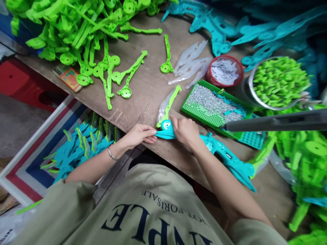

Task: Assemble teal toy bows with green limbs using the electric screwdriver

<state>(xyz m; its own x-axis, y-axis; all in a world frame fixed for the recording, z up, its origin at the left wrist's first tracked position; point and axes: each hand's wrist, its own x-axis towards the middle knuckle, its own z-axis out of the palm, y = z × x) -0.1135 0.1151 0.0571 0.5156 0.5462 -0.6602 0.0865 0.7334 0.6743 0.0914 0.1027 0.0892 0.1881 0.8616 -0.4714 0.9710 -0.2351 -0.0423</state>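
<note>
A long turquoise plastic piece (222, 153) lies along the table's front edge, with lime-green arms at both ends. Its left end carries a round hub with a white circular mark (167, 125); a green arm (170, 104) backed by a clear plastic blade (163, 109) points away from me there. My left hand (143, 133) pinches the pointed turquoise tip at that end. Just right of the hub, my right hand (186, 130) is closed round the piece, its thumb side by the green arm. The part under my right palm is hidden.
Loose green arms (125, 73) and a large green heap (76, 23) lie to the left. Clear blades (191, 63), a red basket (242, 73), a green tray of small metal bits (185, 106) and a metal tub (251, 85) stand ahead and right. A dark bar (276, 121) crosses above the tray.
</note>
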